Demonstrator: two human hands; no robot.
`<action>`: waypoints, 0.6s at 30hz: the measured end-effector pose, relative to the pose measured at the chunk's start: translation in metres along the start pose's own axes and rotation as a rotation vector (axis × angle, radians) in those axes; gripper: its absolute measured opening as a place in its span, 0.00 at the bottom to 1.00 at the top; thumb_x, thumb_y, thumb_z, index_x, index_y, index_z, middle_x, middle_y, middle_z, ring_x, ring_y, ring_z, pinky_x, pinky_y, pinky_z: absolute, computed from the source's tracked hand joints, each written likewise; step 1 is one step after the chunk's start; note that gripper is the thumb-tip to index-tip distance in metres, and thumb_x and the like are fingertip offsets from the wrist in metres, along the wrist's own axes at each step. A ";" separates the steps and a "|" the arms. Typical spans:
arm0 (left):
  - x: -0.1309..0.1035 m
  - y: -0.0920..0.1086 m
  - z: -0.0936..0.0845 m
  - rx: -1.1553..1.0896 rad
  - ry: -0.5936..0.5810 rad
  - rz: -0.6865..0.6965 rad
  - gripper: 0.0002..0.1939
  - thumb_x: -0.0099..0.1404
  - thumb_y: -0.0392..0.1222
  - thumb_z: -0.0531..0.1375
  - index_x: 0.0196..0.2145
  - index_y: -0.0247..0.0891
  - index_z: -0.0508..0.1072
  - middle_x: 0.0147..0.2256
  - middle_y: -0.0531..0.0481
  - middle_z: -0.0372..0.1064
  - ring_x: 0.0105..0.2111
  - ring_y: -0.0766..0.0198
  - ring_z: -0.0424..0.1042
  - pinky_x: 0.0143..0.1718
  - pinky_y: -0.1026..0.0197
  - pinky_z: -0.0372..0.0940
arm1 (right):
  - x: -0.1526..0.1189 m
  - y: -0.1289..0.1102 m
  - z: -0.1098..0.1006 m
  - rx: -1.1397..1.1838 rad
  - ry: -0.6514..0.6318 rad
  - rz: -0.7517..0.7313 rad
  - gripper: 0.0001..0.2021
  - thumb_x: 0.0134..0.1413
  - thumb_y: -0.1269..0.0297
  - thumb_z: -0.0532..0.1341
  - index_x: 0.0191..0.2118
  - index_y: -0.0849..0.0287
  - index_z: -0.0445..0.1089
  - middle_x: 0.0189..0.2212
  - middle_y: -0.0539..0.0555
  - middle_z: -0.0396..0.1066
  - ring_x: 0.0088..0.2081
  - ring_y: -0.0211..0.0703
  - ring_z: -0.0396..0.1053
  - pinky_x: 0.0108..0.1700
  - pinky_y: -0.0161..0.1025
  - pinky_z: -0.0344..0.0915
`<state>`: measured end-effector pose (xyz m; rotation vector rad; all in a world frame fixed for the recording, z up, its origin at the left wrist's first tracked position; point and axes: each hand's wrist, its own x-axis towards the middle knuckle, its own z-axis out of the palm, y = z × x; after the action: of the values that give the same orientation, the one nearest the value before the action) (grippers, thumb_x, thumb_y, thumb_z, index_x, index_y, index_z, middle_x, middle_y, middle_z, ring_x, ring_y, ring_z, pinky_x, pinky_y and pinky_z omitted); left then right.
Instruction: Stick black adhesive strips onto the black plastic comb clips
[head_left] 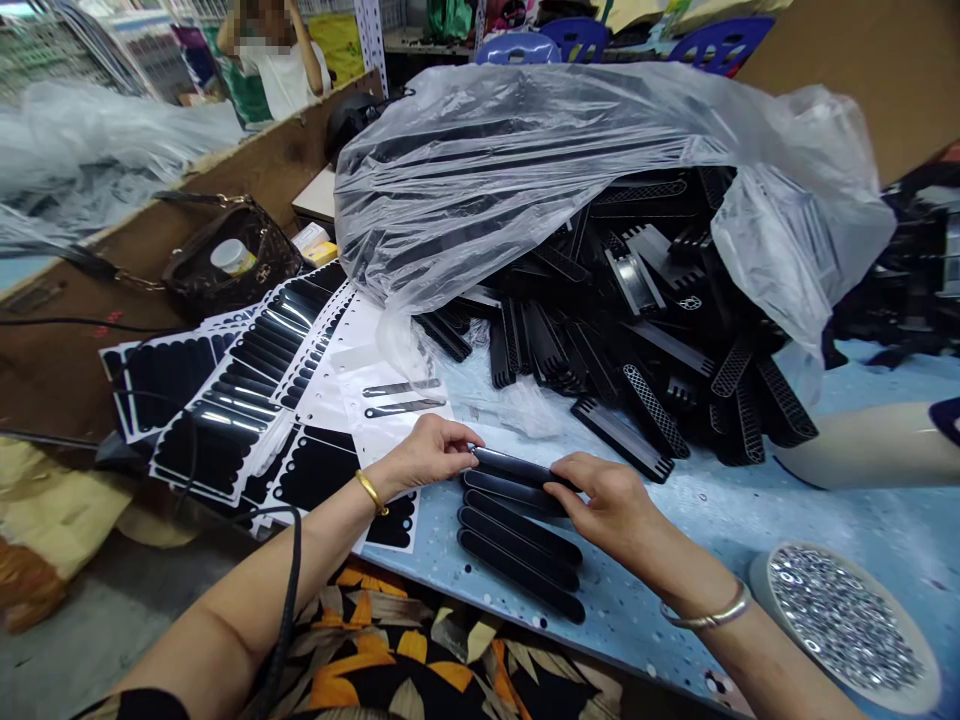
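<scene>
Between my two hands is a long black strip (517, 466) with rounded ends. My left hand (429, 458) pinches its left end between thumb and fingers, and my right hand (606, 492) grips its right end. Right below, several similar black strips (521, 575) lie side by side on the blue table, slightly slanted. To the left of my left hand is a white backing sheet (390, 350) with two strip-shaped pieces on it. Overlapping sheets of black strip-shaped stickers (225, 420) spread further left.
A clear plastic bag (525, 150) spills black plastic pieces (600, 350) with lattice faces and toothed ends. A bowl of small metal parts (844, 625) stands at the right, near a white cylindrical object (870, 448). At left are a handbag (217, 265) and a dark cable (289, 590). One person (281, 65) is behind.
</scene>
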<state>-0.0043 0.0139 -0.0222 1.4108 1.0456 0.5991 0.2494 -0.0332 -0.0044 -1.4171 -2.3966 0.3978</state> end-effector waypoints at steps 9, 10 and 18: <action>0.000 -0.001 -0.001 -0.034 -0.020 -0.031 0.14 0.51 0.33 0.62 0.37 0.27 0.80 0.18 0.55 0.65 0.20 0.70 0.63 0.23 0.68 0.58 | 0.003 -0.002 -0.003 0.011 -0.033 0.026 0.07 0.53 0.71 0.59 0.27 0.59 0.73 0.25 0.54 0.74 0.26 0.42 0.72 0.28 0.36 0.66; 0.000 -0.001 -0.001 -0.036 -0.026 -0.031 0.14 0.51 0.33 0.62 0.37 0.27 0.79 0.18 0.55 0.65 0.20 0.70 0.63 0.23 0.68 0.58 | 0.003 -0.002 -0.003 0.049 -0.014 0.037 0.06 0.53 0.70 0.59 0.28 0.59 0.74 0.25 0.54 0.75 0.27 0.42 0.72 0.28 0.36 0.66; 0.001 -0.003 -0.001 -0.053 0.009 -0.028 0.14 0.49 0.34 0.64 0.36 0.29 0.78 0.20 0.55 0.66 0.21 0.71 0.63 0.24 0.68 0.58 | -0.006 0.003 -0.011 0.161 0.140 0.076 0.07 0.54 0.66 0.61 0.34 0.57 0.77 0.30 0.55 0.79 0.30 0.45 0.77 0.34 0.39 0.73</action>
<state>-0.0050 0.0152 -0.0253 1.3465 1.0475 0.6094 0.2590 -0.0359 0.0030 -1.4181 -2.1543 0.4828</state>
